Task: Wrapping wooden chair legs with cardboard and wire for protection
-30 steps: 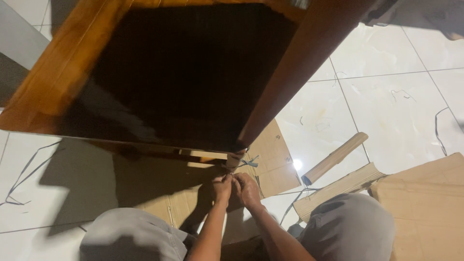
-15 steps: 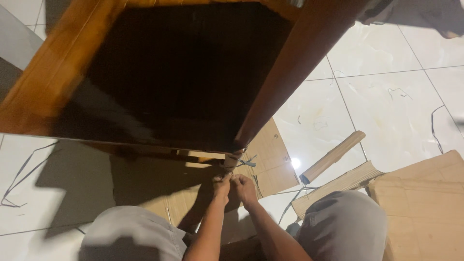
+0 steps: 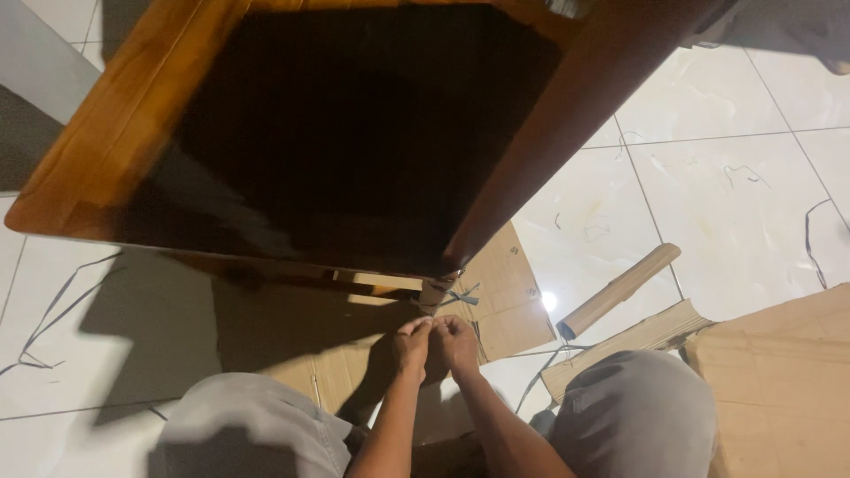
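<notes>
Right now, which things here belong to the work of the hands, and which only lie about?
In use:
left hand
right hand
grey strap
wooden table

Lying about:
rolled cardboard tube
cardboard sheets
loose strap scraps

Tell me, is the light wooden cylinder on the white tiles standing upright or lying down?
Lying down: the light wooden cylinder rests lengthwise on the white tile floor, beside brown cardboard.

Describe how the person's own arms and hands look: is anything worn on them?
Both forearms are bare, with no sleeve in view. The left hand and the right hand wear no gloves, and no watch or wristband shows on either wrist. Rings cannot be told at this size. The fingers are slim, and the arms lean. Below them, grey trousers cover both knees.
</notes>
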